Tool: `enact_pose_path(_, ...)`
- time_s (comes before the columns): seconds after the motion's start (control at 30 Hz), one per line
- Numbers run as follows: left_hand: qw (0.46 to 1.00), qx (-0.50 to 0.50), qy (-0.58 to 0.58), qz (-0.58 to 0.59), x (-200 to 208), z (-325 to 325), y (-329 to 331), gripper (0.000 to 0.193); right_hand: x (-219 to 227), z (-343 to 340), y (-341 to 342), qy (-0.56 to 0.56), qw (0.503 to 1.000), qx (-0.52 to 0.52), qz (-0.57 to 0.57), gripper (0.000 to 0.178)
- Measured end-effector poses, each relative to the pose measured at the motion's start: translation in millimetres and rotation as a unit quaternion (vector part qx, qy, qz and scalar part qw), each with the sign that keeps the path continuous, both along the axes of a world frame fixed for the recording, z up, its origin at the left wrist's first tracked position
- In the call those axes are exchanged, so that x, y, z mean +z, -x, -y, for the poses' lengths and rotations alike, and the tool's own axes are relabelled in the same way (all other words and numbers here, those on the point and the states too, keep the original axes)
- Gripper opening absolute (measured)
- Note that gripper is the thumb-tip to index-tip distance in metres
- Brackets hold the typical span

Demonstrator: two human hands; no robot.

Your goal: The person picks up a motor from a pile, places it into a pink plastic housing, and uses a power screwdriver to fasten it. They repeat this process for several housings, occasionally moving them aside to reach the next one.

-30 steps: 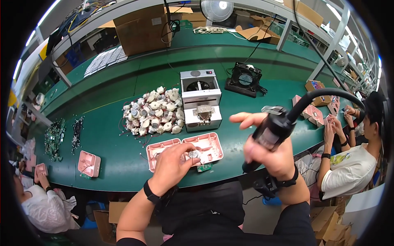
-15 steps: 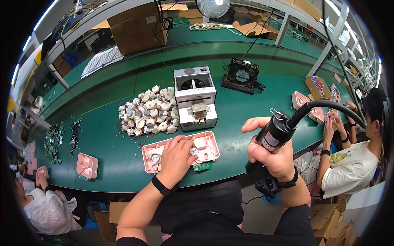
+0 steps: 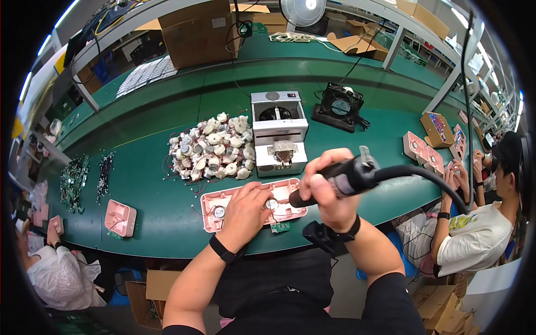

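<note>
Over the middle of a shallow pink plastic housing (image 3: 287,187) lies my left hand (image 3: 244,215), its bent fingers gripping it beside a small round silver motor (image 3: 272,205). A second motor (image 3: 219,212) sits in the housing's left part, and a green circuit board (image 3: 281,227) sticks out at the near edge. My right hand (image 3: 329,195) is wrapped round a black corded electric screwdriver (image 3: 353,175). The tool slants down to the left, its nose above the housing's right end. Whether its bit touches anything is hidden.
Behind the housing stand a heap of white motors (image 3: 215,146), a white-grey machine (image 3: 279,131) and a black fan (image 3: 340,103). Another pink housing (image 3: 120,218) and green circuit boards (image 3: 74,181) lie left. Co-workers sit on both sides, one (image 3: 480,229) close at right.
My right hand has brought the screwdriver leftward over the housing and tipped it, nose toward the left. My left hand stays on the housing. The whole view has shifted slightly.
</note>
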State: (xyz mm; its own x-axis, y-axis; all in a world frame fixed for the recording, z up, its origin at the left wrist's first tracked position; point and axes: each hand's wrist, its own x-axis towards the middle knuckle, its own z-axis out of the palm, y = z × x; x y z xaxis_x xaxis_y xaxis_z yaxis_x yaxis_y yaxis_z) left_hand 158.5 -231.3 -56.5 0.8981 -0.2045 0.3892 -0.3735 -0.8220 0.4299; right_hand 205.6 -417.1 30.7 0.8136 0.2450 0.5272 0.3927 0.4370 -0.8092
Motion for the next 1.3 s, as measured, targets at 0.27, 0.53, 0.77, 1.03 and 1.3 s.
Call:
enact_pose_path(0.27, 1.0, 0.015, 0.015, 0.008, -3, 0, 1, 0.035, -26, -26, -10, 0.007, 0.999, -0.039, -0.028, 0.022)
enact_pose_path(0.53, 1.0, 0.008, 0.009, 0.026, -4, 0, -1, 0.034, -27, -33, -18, 0.163, 0.984, -0.059, 0.051, 0.021)
enact_pose_path(0.77, 0.999, 0.01, 0.041, 0.027, -8, -1, -4, 0.034, -32, -35, -22, 0.225, 0.964, -0.062, 0.127, 0.02)
enact_pose_path(1.03, 0.997, -0.01, 0.071, -0.037, 1, -10, 5, 0.049, 22, -30, -36, -0.027, 0.995, -0.07, 0.058, 0.011)
enact_pose_path(1.3, 0.998, -0.027, 0.029, -0.05, 7, -23, 14, 0.086, 28, -39, -86, 0.055, 0.987, -0.123, 0.092, 0.012)
